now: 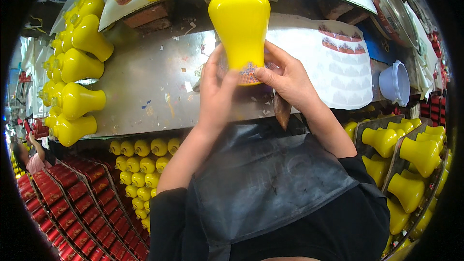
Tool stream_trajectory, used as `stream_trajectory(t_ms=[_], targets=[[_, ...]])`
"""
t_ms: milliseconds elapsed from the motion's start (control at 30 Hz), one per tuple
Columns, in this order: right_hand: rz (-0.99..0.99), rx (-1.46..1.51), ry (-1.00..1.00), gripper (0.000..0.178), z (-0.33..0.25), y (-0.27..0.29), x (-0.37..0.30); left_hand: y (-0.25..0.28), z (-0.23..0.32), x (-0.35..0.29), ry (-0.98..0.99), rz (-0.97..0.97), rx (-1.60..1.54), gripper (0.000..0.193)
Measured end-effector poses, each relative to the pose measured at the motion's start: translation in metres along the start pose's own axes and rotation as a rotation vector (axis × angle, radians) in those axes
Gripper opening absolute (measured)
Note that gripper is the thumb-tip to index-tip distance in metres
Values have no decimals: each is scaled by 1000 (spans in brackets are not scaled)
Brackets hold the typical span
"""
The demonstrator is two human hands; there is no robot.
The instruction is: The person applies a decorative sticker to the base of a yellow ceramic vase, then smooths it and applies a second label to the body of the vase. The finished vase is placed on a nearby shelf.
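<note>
A dark apron lies nearest. Beyond it, left hand and right hand clamp their grip on the yellow vase above the counter; press its patterned band smoothly, steadying both sides.

The vase is glossy bright yellow, with a red-and-blue patterned band at its foot. The transfer sheet is white with red scalloped motifs. The bowl looks pale lavender. The boxes are red.
</note>
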State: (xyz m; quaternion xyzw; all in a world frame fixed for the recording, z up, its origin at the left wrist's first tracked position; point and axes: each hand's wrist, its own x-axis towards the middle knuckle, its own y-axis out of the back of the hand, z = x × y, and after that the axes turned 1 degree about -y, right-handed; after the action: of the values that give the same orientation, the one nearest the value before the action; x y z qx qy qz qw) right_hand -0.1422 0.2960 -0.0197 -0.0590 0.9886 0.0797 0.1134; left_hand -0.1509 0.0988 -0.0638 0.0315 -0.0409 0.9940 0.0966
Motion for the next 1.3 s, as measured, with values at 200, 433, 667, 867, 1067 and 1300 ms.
stream_trajectory(t_ms=[200,433,667,867,1067,1300], targets=[[-24,-31,23,79,7,5,1,-2,-1,-1,31,41,-26,63],[66,-58,177,75,16,-1,6,-4,5,-1,39,60,-4,65],[72,-190,156,74,-1,0,-1,4,2,-3,59,-43,43,63],[52,-201,101,72,-16,0,-1,6,3,-4,51,-57,84,63],[-29,-159,-39,73,-13,10,-2,-1,5,-5,24,24,47,66],[38,-98,65,73,-4,4,3,-2,6,-2,-12,46,113,65]])
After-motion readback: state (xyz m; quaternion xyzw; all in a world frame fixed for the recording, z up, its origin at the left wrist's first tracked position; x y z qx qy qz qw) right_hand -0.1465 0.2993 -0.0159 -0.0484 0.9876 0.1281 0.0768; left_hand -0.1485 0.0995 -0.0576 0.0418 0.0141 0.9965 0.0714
